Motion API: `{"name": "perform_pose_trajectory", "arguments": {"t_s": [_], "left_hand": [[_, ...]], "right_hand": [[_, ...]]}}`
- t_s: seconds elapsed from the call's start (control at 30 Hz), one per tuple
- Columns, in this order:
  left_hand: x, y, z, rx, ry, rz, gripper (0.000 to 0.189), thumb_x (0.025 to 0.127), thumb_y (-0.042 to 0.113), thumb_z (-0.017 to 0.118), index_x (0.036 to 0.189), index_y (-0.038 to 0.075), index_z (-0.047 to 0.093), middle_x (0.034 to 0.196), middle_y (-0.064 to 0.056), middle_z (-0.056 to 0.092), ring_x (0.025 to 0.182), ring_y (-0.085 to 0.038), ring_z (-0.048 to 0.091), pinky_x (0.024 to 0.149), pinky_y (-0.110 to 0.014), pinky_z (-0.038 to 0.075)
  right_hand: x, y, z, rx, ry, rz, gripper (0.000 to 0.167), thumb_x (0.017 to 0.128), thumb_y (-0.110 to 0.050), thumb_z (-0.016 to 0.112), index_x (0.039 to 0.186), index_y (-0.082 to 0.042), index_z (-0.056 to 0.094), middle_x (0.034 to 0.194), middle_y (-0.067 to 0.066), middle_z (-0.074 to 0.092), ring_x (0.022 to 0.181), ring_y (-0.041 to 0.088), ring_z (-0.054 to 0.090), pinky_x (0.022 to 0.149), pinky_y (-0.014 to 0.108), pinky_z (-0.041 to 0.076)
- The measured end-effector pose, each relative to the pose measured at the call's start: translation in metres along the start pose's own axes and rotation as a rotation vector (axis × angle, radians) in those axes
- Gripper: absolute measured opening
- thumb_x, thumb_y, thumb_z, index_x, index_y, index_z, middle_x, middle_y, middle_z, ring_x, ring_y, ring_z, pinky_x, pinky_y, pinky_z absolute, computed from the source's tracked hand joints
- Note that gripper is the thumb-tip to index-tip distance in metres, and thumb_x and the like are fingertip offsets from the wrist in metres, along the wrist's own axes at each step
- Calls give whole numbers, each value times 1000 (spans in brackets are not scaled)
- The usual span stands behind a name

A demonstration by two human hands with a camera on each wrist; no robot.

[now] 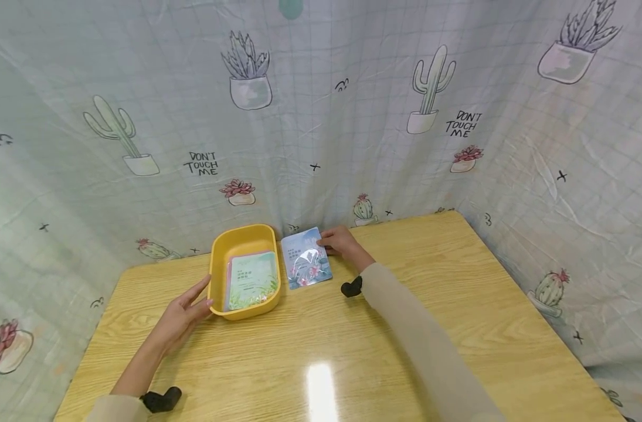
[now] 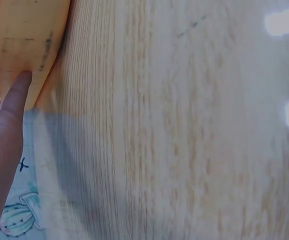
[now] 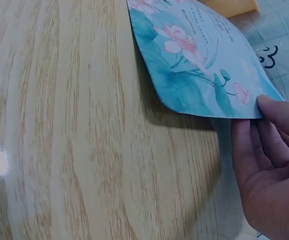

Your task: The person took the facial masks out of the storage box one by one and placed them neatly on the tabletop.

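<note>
Pale curtain (image 1: 310, 129), hung behind and along both sides, printed with a faint grid, potted cacti (image 1: 430, 88), red-leaved plants (image 1: 238, 192) and the lettering (image 1: 200, 163) "DON'T TOUCH ME". Table (image 1: 405, 346), yellowish wood grain, with a bright patch of glare (image 1: 321, 392) near the front edge of the head view. Tub (image 1: 244, 236), yellow, open-topped, with rounded corners, standing toward the back of the table; dark scuff marks on its outer wall, seen from the left wrist. Green packet (image 1: 253, 278), flat, printed with leaves and small characters, lying inside the tub toward the near end. Pink packet (image 1: 227, 295), under the green one, showing only as a strip along its left side. Blue packet (image 1: 305, 258), flat and glossy, printed with pink flowers and green leaves, just to the right of the tub, its near edge raised above the tabletop with a shadow beneath. Left hand (image 1: 183, 316), thumb and fingers apart and extended, touching the outside of the tub at its near left corner. Right hand (image 1: 343, 243), pinching the blue packet at its right edge, thumb on top and fingers beneath. Sleeves (image 1: 421, 334), two, cream. Wrist bands (image 1: 162, 400), black, one at each wrist.
</note>
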State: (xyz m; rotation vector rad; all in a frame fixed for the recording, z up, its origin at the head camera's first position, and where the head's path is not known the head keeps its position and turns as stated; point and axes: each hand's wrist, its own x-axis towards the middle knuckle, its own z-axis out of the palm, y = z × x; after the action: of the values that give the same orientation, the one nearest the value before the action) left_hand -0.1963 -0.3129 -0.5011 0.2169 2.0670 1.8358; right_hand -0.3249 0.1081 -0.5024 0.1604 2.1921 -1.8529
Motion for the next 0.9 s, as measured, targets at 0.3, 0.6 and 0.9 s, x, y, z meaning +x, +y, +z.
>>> {"name": "perform_pose_trajectory", "arguments": {"t_s": [0.3, 0.6, 0.9], "left_hand": [[1, -2, -1, 11, 12, -22, 77, 105, 18, 59, 165, 17, 12, 170, -16, -11, 121, 12, 51, 98, -18, 50], [0, -3, 0, -37, -15, 12, 75, 106, 12, 55, 165, 10, 8, 169, -21, -6, 123, 14, 48, 98, -18, 50], [2, -5, 1, -43, -21, 11, 75, 107, 13, 55, 165, 13, 8, 169, -22, -2, 124, 16, 46, 99, -18, 50]], "right_hand": [[3, 4, 5, 4, 46, -15, 27, 95, -4, 72, 121, 4, 73, 124, 19, 68, 101, 24, 71, 87, 34, 60], [6, 9, 9, -53, 93, -28, 27, 91, -4, 77, 117, 2, 76, 117, 18, 71, 84, 16, 72, 76, 31, 62], [13, 10, 10, -129, 48, -64, 29, 91, -6, 77, 118, 3, 74, 120, 20, 70, 89, 20, 73, 73, 28, 62]]}}
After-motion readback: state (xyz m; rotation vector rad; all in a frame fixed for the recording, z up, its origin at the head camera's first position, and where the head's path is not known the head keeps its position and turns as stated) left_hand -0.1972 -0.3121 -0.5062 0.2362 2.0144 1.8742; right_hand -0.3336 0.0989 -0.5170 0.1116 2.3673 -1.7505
